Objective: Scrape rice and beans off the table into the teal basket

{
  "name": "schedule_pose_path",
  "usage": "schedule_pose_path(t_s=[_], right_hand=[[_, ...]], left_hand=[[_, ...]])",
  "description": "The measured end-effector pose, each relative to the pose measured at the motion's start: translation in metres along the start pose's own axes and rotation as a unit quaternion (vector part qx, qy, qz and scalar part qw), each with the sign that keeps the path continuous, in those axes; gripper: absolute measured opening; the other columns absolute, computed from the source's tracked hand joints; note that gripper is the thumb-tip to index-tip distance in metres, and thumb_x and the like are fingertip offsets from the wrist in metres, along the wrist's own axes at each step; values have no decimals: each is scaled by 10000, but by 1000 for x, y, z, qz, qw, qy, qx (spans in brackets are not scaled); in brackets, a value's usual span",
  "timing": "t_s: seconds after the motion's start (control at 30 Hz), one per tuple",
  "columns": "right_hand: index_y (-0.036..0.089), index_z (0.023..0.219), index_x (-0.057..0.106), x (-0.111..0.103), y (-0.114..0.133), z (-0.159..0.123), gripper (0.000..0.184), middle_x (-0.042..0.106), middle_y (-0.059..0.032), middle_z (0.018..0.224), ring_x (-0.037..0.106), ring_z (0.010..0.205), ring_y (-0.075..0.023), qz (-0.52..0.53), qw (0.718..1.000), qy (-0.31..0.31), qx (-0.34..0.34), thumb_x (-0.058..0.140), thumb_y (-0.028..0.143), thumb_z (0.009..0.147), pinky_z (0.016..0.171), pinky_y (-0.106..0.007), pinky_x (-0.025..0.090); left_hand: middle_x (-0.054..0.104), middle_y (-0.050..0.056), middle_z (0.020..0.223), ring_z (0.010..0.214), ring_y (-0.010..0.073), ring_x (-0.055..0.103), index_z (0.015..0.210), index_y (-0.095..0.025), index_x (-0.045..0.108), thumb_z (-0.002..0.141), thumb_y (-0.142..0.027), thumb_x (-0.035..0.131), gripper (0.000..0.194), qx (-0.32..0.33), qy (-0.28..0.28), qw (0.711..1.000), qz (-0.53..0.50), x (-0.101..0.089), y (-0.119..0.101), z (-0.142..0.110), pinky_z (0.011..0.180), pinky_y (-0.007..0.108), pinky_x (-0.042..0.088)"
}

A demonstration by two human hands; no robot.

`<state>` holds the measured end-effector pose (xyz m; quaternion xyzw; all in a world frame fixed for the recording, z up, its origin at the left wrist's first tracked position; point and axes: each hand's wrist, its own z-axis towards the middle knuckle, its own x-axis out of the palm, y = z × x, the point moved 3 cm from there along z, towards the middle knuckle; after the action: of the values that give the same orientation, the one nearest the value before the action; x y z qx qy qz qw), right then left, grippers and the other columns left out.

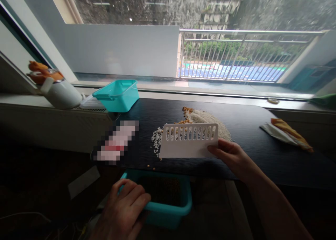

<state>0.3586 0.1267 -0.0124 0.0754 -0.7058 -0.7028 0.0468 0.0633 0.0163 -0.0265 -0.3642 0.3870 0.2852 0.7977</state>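
My left hand (128, 201) is closed on the near left rim of a turquoise plastic bin (170, 209), held just below the table's front edge. Dark, grainy contents show dimly inside it. Between the thumb and fingers of my right hand (233, 156) is a white slotted plastic panel (187, 149), tilted above the table. Behind the panel lies a heap of white rice (210, 119), partly hidden. Yellow-orange kernels (187, 110) edge the heap, and larger white pieces (156, 138) are scattered left of the panel. A few loose kernels (151, 167) sit near the front edge.
A second turquoise bin (119, 101) stands at the table's back left, beside a white pot with an orange figure (61, 93). A blurred-out pinkish item (117, 142) lies at left. On the dark table (249, 138), a yellow and white packet (287, 135) rests at right, below the window.
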Motion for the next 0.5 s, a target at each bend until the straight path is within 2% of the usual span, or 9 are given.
schedule_pose_path(t_s=[0.17,0.33,0.5], right_hand=[[230,954,775,3,3,-2,279,765,-38,986,689,953,-237,-6,1000,10,-6,778,415,744,880,-321,546],[240,1013,762,13,5,-6,283,754,-31,1046,678,1005,-235,-2,999,51,3,754,397,777,906,-322,536],[210,980,759,29,0,3,308,759,-40,986,681,949,-233,-6,999,21,-37,752,429,763,881,-331,534]], left_hand=[[638,-41,823,823,184,563,905,-254,606,775,-32,467,293,1,-6,1000,-3,0,2,0,922,363,309],[630,-42,793,795,189,553,884,-258,608,800,-67,491,238,2,-4,1000,-9,0,4,0,898,371,307],[627,-44,778,776,187,551,866,-259,618,793,-77,489,235,-2,-19,1000,-15,0,7,-3,884,373,302]])
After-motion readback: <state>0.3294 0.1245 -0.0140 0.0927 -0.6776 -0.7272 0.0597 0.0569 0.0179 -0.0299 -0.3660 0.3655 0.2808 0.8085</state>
